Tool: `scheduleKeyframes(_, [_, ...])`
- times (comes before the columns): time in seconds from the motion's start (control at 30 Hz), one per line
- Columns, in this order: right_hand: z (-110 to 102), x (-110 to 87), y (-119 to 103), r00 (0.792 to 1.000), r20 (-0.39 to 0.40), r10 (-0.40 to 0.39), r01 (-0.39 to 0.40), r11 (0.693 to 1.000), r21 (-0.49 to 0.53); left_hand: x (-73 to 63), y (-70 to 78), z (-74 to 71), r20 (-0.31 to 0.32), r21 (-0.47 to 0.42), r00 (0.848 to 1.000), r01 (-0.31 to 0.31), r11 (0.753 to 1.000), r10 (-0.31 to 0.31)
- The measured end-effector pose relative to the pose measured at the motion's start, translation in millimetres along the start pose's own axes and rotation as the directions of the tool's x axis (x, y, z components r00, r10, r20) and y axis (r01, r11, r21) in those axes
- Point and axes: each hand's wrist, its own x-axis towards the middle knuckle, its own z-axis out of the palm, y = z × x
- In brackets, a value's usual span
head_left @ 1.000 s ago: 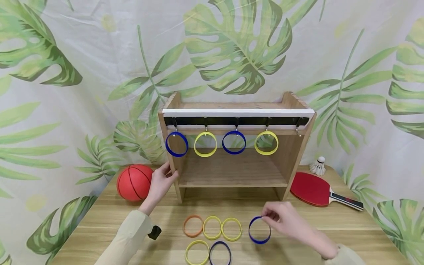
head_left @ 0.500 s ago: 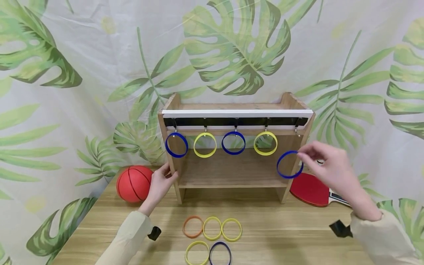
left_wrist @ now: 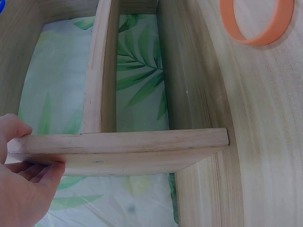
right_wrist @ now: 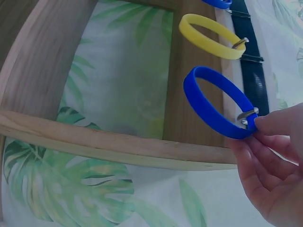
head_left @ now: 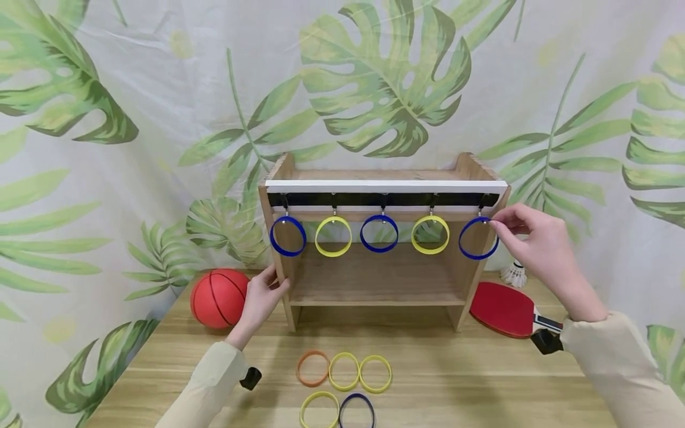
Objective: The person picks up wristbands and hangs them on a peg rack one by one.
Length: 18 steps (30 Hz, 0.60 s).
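Observation:
My right hand (head_left: 537, 252) pinches a blue silicone wristband (right_wrist: 208, 106) between thumb and fingers at the rightmost hook (right_wrist: 247, 114). In the right wrist view the hook's tip pokes through inside the band. My left hand (head_left: 262, 300) grips the left side panel of a wooden shelf (head_left: 374, 291), thumb on one face and fingers on the other, as the left wrist view shows (left_wrist: 35, 177). From the other hooks on the black strip (head_left: 358, 200) hang a blue band (head_left: 273, 244), a yellow band (head_left: 319, 245), another blue band (head_left: 365, 244) and another yellow band (head_left: 415, 245).
On the table (head_left: 481, 380) before the shelf lie an orange band (head_left: 298, 374), several yellow bands (head_left: 332, 380) and a dark blue band (head_left: 341, 411). A red ball (head_left: 216, 300) stands left of the shelf. A red paddle (head_left: 503, 309) and a shuttlecock (head_left: 515, 274) are at right.
My right hand has lifted the blue wristband from above the table up and right to the rightmost hook. The left hand keeps its grip on the shelf's side.

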Motion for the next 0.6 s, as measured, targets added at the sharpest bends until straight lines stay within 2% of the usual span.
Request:
scheduleKeyframes(0.2, [3, -3.6, 3, 1.0, 0.008, -0.013, 0.013, 1.0, -0.017, -0.5, -0.3, 0.7, 0.0, -0.012, 1.0, -0.008, 1.0, 0.008])
scheduleKeyframes(0.43, [-2, -20.7, -3, 0.993, -0.069, -0.099, 0.096, 0.994, -0.048, 0.4, -1.9, 0.7, 0.007, -0.007, 1.0, 0.001, 1.0, -0.001])
scheduleKeyframes(0.5, [0, -28.7, -7, 0.988, -0.067, -0.141, 0.138, 0.989, -0.048, -0.1, 1.0, 1.2, 0.006, -0.007, 1.0, 0.006, 1.0, -0.006])
scheduleKeyframes(0.6, [10, -43.2, -13, 0.982, -0.041, -0.184, 0.183, 0.983, -0.032, -3.7, 14.7, 0.1, 0.008, 0.011, 1.0, -0.003, 1.0, 0.003])
